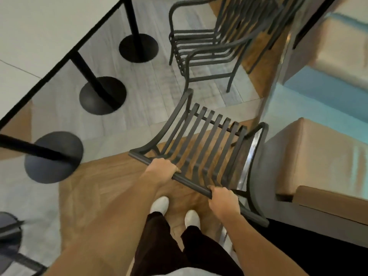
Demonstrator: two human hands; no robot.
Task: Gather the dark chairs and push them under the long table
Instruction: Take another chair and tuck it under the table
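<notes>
both hands out front, arms extended: left hand (162, 168) and right hand (224, 201) each curled tight over the top rail of the dark slatted armchair (207, 136), right of the long table (35, 36); second armchair (201, 48) beyond. no writing readable.

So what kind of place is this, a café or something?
Probably a café or canteen seating area. A long white table stands on black round-based pedestal legs, dark slatted metal armchairs sit beside it, and tan cushioned bench seating lines the right side.
</notes>
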